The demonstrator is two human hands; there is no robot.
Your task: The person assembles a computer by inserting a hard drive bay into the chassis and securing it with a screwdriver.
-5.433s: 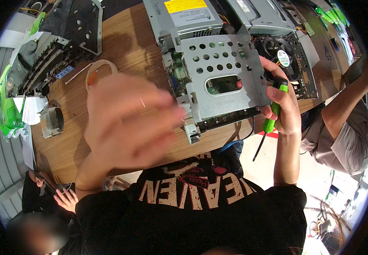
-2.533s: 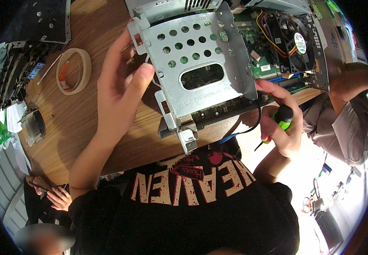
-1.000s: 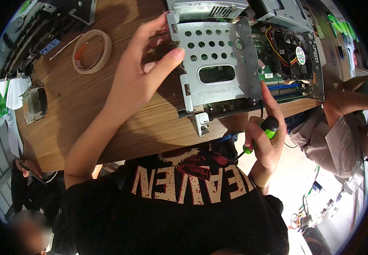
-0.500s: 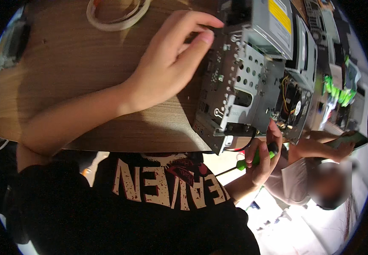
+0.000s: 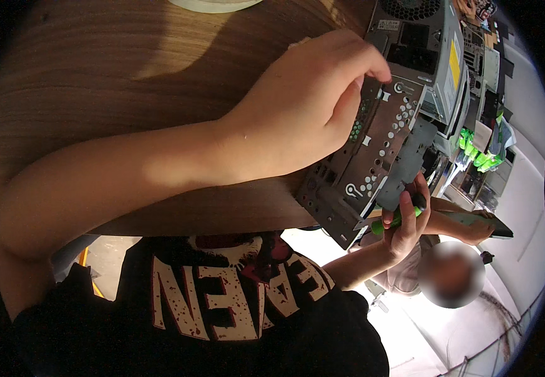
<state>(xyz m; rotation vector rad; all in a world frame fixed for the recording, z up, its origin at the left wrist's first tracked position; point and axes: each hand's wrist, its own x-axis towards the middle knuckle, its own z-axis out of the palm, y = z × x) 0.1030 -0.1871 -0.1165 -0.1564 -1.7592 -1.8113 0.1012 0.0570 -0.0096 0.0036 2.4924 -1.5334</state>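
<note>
A grey perforated metal drive cage [image 5: 373,166] stands at the near edge of the wooden table [image 5: 115,81], seen edge-on, with the rest of an open computer case [image 5: 423,56] behind it. My left hand [image 5: 307,107] reaches across the table and grips the cage's top edge with thumb and fingers. My right hand [image 5: 404,217] is below the table edge at the cage's lower right corner, closed around a green-handled screwdriver [image 5: 395,218]. The screwdriver's tip is hidden behind the cage.
A roll of tape [image 5: 213,5] lies at the table's far edge. Further computer parts and green items [image 5: 483,154] crowd the right side. Another person [image 5: 448,273] sits to the right, an arm resting near the case.
The view has swung closer and leftward, so the cage now appears edge-on. My left hand keeps its grip on the cage; my right hand has risen to the cage's lower corner.
</note>
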